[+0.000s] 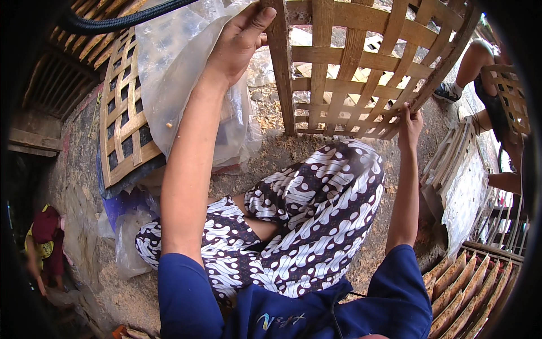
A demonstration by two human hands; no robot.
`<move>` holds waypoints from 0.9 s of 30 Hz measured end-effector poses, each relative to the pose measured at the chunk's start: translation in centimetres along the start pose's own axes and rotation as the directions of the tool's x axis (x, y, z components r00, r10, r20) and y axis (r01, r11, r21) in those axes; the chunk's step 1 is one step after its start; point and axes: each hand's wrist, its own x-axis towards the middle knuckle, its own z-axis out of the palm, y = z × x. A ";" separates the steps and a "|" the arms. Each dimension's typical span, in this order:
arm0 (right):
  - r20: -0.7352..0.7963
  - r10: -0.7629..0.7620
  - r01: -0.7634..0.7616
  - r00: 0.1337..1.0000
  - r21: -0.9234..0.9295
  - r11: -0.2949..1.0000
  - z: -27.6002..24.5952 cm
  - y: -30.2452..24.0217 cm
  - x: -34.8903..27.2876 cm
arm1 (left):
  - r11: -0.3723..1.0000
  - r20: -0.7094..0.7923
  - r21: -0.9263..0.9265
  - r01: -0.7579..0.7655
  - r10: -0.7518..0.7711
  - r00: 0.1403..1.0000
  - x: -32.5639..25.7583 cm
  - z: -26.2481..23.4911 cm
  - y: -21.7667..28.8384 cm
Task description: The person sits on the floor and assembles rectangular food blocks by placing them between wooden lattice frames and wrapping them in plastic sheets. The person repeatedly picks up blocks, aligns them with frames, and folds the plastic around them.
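Observation:
I hold a woven bamboo lattice tray (361, 68) up in front of me, tilted on edge. My left hand (240, 42) grips its left frame slat near the top. My right hand (410, 127) is closed on its lower right corner. A clear plastic sheet (175, 68) hangs behind my left forearm, draped over a second lattice tray (121, 121) that leans at the left. My knees in black-and-white patterned cloth (305, 214) are below the tray.
The ground (282, 152) is dirt strewn with sawdust. A stack of trays covered with white flat pieces (460, 181) lies at right, beside a seated person's leg (471, 65). Trays with tan slabs (468, 288) sit at lower right. Another person (45, 243) crouches at far left.

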 end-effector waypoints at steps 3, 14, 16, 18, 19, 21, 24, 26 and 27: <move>-0.018 0.053 -0.052 0.998 0.053 0.997 0.5 -0.1 0.5 | 1.000 0.005 0.026 0.006 -0.006 1.000 -0.1 0.0 0.1; -0.052 0.067 -0.067 0.996 -0.011 0.998 1.5 -2.1 0.1 | 0.997 -0.033 0.002 0.081 -0.081 0.996 -0.3 0.7 0.9; 0.102 0.035 -0.059 0.994 0.245 0.968 1.3 -3.2 -0.5 | 0.996 -0.044 0.010 0.083 -0.083 0.996 -0.4 0.5 1.1; 0.225 0.068 -0.133 0.972 0.285 0.949 -1.1 -1.4 0.3 | 0.996 -0.023 0.018 0.090 -0.089 0.996 -0.2 0.6 1.0; 0.263 0.069 -0.147 0.962 0.290 0.946 -1.3 -1.3 0.2 | 0.998 -0.042 -0.001 0.061 -0.061 0.997 -0.3 0.7 0.9; 0.227 0.083 -0.105 0.970 0.088 0.991 -1.7 -1.1 0.1 | 0.999 -0.071 -0.044 0.000 -0.003 0.998 -0.3 1.9 1.4; -0.034 0.079 -0.084 0.996 -0.183 0.980 0.0 -0.7 0.3 | 0.999 0.049 -0.016 -0.048 0.049 0.998 -0.1 0.3 0.4; 0.037 0.048 -0.046 0.998 -0.053 0.998 0.1 -1.0 0.4 | 0.999 0.028 0.008 -0.039 0.039 0.999 -0.3 0.2 0.1; 0.077 0.051 -0.052 0.996 0.021 0.998 -0.2 -1.5 0.2 | 0.999 0.017 0.024 -0.035 0.035 0.999 -0.4 0.3 0.3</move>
